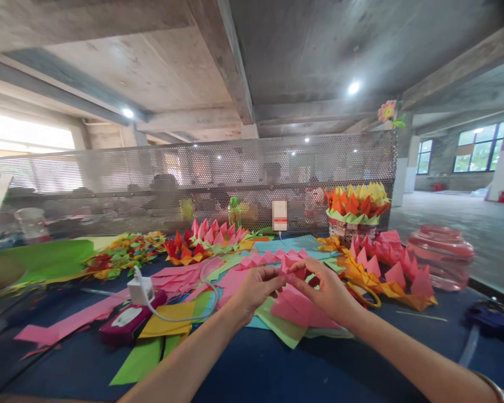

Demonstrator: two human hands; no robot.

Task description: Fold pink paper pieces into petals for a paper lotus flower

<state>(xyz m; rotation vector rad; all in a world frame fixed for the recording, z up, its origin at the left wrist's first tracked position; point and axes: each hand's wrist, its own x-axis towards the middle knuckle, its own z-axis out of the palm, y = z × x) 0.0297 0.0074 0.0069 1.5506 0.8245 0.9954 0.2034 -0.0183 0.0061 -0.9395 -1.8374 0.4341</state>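
Between both hands, over the middle of the table, is a small folded piece of pink paper (pixel 284 265). My left hand (pixel 257 288) pinches its left side with thumb and fingers. My right hand (pixel 322 284) grips the other side, its thumb and index finger meeting the paper. Just behind the hands lies a row of pink folded paper points (pixel 256 259). Beneath them are flat pink sheets (pixel 304 308), with a pale green sheet (pixel 286 327) under those. The fingers partly hide the folded piece.
Purple power strip (pixel 130 319) with a white charger (pixel 140 288) and cable sits left. Pink strips (pixel 75 319) lie beside it. A basket with folded paper petals (pixel 357 207), orange and pink petal chains (pixel 386 268) and a clear jar (pixel 441 257) stand right. A perforated screen (pixel 235 162) closes the back.
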